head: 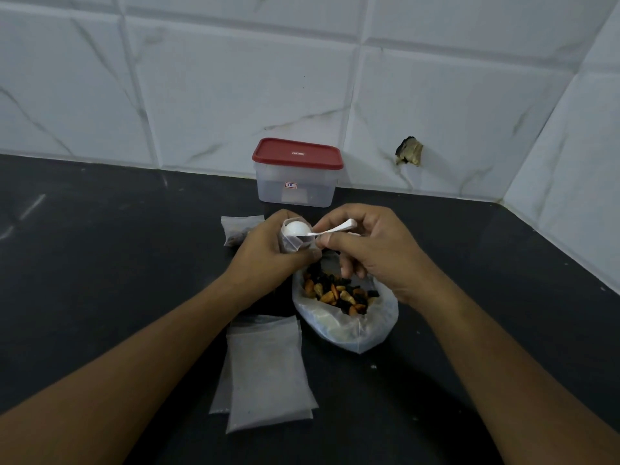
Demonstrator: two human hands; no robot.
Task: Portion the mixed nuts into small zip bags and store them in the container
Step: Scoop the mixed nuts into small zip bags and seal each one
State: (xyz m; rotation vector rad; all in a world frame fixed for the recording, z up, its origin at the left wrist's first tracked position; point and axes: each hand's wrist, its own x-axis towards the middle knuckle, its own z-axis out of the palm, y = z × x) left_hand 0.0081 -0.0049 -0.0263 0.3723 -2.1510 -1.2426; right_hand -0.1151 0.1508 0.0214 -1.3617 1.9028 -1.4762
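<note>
While left hand (268, 253) grips zip bag (289, 242), right hand (369, 253) fingers (330, 244) pinching spoon (298, 228): one filled bag (236, 229) before container (295, 187); empty bags (268, 370) unfilled.

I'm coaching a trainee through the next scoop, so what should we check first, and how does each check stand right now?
1. The small zip bag held open by the left hand: ok.
2. The spoon gripped by the right hand, bowl at the bag's mouth: ok.
3. The spoon fully emptied: cannot tell.
4. The nut bag open below the hands: ok.
5. The container open for storing: not ok, red lid on.
6. The empty zip bags within reach: ok.
</note>
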